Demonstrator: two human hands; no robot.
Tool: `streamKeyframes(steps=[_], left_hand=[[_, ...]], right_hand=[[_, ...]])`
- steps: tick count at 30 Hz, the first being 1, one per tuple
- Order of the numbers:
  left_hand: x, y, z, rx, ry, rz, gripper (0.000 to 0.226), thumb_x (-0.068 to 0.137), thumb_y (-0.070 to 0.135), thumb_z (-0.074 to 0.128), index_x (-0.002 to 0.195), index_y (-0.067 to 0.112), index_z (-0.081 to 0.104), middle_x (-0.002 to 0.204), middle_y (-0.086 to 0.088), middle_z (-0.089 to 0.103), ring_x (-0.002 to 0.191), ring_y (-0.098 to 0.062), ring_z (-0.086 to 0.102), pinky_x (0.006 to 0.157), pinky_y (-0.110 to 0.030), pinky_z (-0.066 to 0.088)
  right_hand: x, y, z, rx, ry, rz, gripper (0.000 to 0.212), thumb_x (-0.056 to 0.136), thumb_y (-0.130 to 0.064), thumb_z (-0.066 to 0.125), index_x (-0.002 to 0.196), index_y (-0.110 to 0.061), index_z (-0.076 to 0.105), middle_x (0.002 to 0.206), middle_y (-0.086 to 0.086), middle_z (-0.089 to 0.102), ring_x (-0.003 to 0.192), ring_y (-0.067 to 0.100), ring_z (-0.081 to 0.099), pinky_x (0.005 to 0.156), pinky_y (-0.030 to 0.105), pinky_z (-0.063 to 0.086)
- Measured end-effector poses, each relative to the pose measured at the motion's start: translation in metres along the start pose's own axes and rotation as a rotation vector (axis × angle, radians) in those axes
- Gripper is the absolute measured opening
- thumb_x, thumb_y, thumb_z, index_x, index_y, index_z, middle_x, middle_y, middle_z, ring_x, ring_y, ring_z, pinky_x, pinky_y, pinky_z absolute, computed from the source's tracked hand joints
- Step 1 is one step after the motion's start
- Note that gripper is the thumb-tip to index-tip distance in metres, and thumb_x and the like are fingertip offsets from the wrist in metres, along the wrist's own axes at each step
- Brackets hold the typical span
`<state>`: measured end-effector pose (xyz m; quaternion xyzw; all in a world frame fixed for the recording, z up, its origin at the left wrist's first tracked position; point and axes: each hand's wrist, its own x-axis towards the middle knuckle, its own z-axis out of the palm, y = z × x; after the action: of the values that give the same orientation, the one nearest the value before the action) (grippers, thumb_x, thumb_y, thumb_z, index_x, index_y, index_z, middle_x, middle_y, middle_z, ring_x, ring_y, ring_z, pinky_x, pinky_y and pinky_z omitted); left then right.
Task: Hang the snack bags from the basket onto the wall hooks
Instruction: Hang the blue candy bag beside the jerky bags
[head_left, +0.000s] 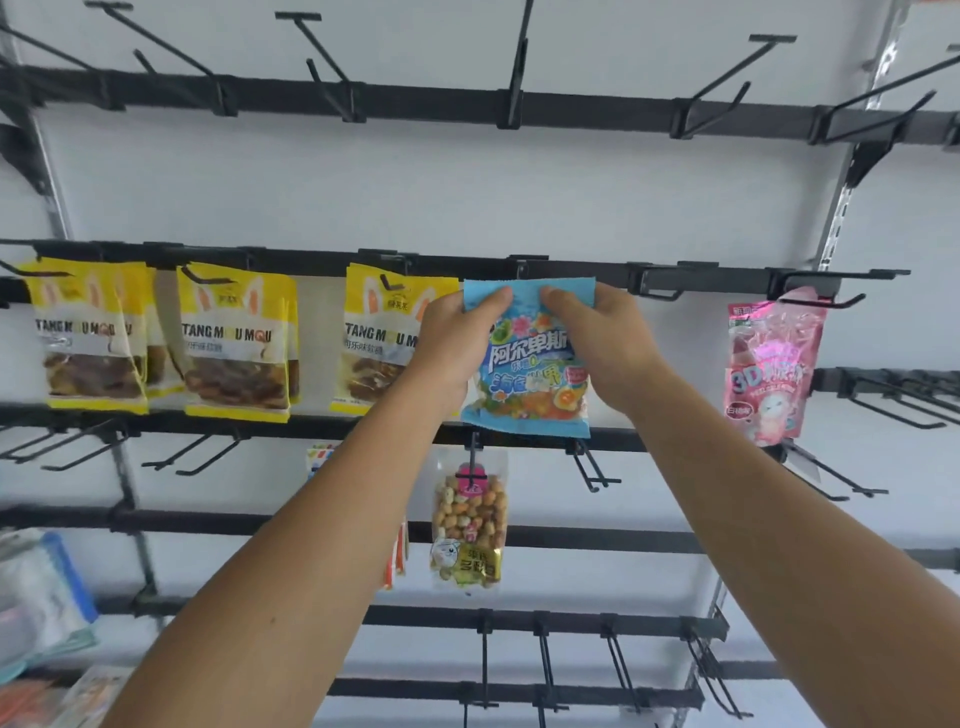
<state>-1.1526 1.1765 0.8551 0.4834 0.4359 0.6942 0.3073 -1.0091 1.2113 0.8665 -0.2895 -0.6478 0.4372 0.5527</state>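
A blue snack bag (527, 384) with white lettering and coloured gummies is held up against the middle rail (311, 257) of the wall rack. My left hand (457, 343) pinches its top left corner, thumb on the front. My right hand (602, 343) pinches its top right corner the same way. The bag's top edge sits level with a hook (522, 267) on that rail; whether the hook passes through the bag's hole is hidden. The basket is out of view.
Yellow snack bags (234, 343) hang on hooks to the left, a pink bag (771, 369) to the right, a clear bag of mixed nuts (470, 525) below. Bare black hooks (657, 288) stick out on all rails. More packets lie at lower left (36, 592).
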Motion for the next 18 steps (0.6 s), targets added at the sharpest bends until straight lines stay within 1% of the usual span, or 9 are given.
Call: streamKeyframes(steps=[6,11,15,18], left_hand=[[0.017,-0.007,-0.003,0.026,-0.012,0.004,0.016,0.096,0.028,0.066,0.087,0.019,0.074,0.094,-0.008,0.078,0.091,-0.03,0.075,0.088,-0.057,0.057],[0.022,-0.007,-0.003,0.012,-0.005,0.021,0.016,0.096,0.026,0.066,0.086,0.017,0.073,0.091,-0.01,0.077,0.086,-0.03,0.076,0.084,-0.058,0.059],[0.024,-0.004,0.0,-0.009,-0.016,0.02,0.014,0.096,0.023,0.066,0.086,0.015,0.072,0.084,-0.005,0.077,0.082,-0.028,0.076,0.082,-0.054,0.06],[0.025,-0.003,0.003,-0.009,-0.022,0.008,0.014,0.095,0.024,0.066,0.085,0.015,0.071,0.082,-0.005,0.076,0.081,-0.028,0.076,0.082,-0.053,0.061]], right_hand=[[0.012,0.008,0.004,-0.022,0.02,0.002,0.021,0.097,-0.024,0.062,0.099,-0.004,0.069,0.088,0.012,0.076,0.08,0.031,0.075,0.078,0.05,0.061],[0.016,0.007,0.006,0.019,0.038,0.005,0.018,0.096,-0.023,0.063,0.095,-0.006,0.068,0.087,0.012,0.076,0.079,0.031,0.075,0.076,0.048,0.062],[0.02,0.005,0.006,0.06,0.042,0.03,0.017,0.095,-0.022,0.065,0.092,-0.005,0.067,0.085,0.014,0.075,0.078,0.034,0.075,0.075,0.05,0.061],[0.022,0.005,0.004,0.085,0.049,0.059,0.016,0.094,-0.02,0.065,0.092,-0.004,0.066,0.083,0.015,0.075,0.077,0.035,0.074,0.076,0.053,0.061]])
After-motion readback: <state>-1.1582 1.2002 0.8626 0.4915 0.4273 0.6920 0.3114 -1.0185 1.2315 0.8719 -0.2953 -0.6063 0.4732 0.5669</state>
